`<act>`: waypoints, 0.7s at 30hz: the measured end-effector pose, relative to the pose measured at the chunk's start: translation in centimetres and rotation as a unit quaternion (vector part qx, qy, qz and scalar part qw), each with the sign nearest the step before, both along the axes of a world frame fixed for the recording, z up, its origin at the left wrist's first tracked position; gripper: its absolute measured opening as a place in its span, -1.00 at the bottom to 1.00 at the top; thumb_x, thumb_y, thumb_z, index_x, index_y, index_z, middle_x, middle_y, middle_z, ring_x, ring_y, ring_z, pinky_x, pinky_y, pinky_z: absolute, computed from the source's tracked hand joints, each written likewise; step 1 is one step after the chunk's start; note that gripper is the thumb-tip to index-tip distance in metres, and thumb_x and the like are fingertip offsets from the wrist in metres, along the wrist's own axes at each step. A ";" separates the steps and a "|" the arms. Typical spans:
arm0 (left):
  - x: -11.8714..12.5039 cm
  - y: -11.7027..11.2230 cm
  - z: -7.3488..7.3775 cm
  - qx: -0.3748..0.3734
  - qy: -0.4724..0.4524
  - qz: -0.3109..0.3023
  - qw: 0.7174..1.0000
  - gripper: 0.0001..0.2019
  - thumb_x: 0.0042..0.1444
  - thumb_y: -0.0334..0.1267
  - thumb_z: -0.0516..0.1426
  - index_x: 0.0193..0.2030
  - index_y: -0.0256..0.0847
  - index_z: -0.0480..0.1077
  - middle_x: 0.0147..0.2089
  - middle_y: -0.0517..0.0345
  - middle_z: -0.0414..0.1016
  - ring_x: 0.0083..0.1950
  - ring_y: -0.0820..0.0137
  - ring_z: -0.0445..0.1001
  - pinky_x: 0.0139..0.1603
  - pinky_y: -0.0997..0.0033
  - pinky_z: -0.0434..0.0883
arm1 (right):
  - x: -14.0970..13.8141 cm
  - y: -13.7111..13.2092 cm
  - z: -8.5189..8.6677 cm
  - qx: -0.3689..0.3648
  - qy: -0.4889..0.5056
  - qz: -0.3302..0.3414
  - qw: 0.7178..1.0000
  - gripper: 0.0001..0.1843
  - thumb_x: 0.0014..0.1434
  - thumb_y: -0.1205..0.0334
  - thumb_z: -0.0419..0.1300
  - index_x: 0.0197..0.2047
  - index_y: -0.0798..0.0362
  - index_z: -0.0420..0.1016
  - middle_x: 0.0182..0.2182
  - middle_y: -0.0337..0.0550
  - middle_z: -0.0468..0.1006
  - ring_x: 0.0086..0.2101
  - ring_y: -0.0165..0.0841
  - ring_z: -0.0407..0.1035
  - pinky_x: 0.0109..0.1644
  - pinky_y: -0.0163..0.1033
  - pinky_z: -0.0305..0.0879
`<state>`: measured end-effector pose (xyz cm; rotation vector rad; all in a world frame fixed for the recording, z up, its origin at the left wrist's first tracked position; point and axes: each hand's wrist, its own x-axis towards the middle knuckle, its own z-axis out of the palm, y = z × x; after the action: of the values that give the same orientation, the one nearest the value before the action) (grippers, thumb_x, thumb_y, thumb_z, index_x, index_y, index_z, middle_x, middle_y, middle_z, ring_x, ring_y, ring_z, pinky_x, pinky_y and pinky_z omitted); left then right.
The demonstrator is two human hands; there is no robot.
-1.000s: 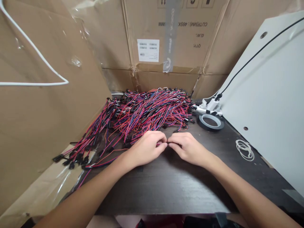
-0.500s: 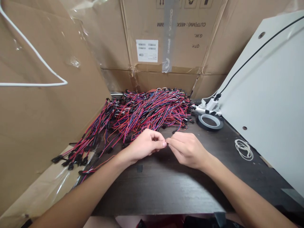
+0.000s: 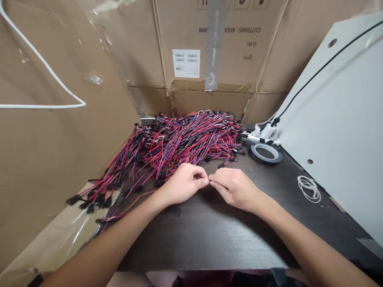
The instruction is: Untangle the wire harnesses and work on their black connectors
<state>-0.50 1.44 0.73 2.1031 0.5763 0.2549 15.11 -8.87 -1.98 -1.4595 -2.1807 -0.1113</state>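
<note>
My left hand (image 3: 187,183) and my right hand (image 3: 235,187) meet fingertip to fingertip above the dark table (image 3: 206,243). Both are closed in a pinch. Whatever lies between the fingertips is too small and covered to make out. Just behind them spreads a large pile of red, blue and black wires (image 3: 197,137) with black connectors. An orange-red wire with a black connector (image 3: 103,220) runs along the table beside my left forearm; its far end goes behind the arm.
A roll of black tape (image 3: 265,154) lies right of the pile, near a white power strip (image 3: 266,134) with plugs. Farther right is a coiled white cord (image 3: 309,189) beside a white panel (image 3: 338,119). Cardboard (image 3: 149,52) walls the back and left. A small dark tape piece (image 3: 176,211) sits near my left wrist.
My hands stay pinched together at nearly the same spot, with the fingers of the right hand shifted slightly. The view has moved very slightly. The pile looks unchanged.
</note>
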 end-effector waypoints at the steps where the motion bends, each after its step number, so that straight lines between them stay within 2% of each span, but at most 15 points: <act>1: 0.0 0.0 0.0 -0.005 0.002 0.000 1.000 -0.85 0.01 -0.32 0.10 -0.49 -0.33 0.41 -0.57 0.23 0.32 -0.50 0.54 0.23 -0.47 0.56 0.16 | 0.0 0.0 -0.1 0.009 -0.010 -0.001 1.000 -0.69 0.28 0.34 -0.06 -0.31 0.18 0.49 -0.51 -0.12 0.41 -0.46 -0.38 0.22 -0.36 -0.27 0.09; 6: 0.1 -0.1 0.1 -0.007 0.007 -0.004 1.000 -0.83 0.05 -0.33 0.08 -0.50 -0.34 0.41 -0.60 0.24 0.32 -0.55 0.56 0.21 -0.47 0.56 0.17 | 0.2 0.2 -0.2 0.032 -0.027 -0.002 0.999 -0.69 0.29 0.35 -0.06 -0.33 0.16 0.49 -0.54 -0.16 0.38 -0.48 -0.40 0.19 -0.39 -0.28 0.04; 12: 0.1 -0.2 0.3 0.047 0.002 -0.008 0.999 -0.83 0.04 -0.36 0.08 -0.50 -0.33 0.43 -0.60 0.25 0.31 -0.52 0.55 0.22 -0.44 0.55 0.15 | 0.2 0.2 -0.2 0.029 -0.015 0.000 0.999 -0.69 0.30 0.33 -0.06 -0.34 0.15 0.48 -0.55 -0.16 0.38 -0.49 -0.41 0.18 -0.38 -0.29 0.03; 21: 0.1 -0.3 0.4 0.060 0.000 -0.004 0.998 -0.84 0.05 -0.35 0.10 -0.49 -0.32 0.44 -0.59 0.26 0.29 -0.52 0.55 0.20 -0.44 0.54 0.15 | 0.1 0.1 -0.1 0.013 -0.007 -0.008 1.000 -0.70 0.28 0.34 -0.05 -0.33 0.16 0.49 -0.55 -0.16 0.38 -0.50 -0.41 0.20 -0.39 -0.30 0.02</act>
<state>-0.42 1.13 1.09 2.2203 0.5653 0.2924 15.20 -8.78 -2.04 -1.4670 -2.1703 -0.1568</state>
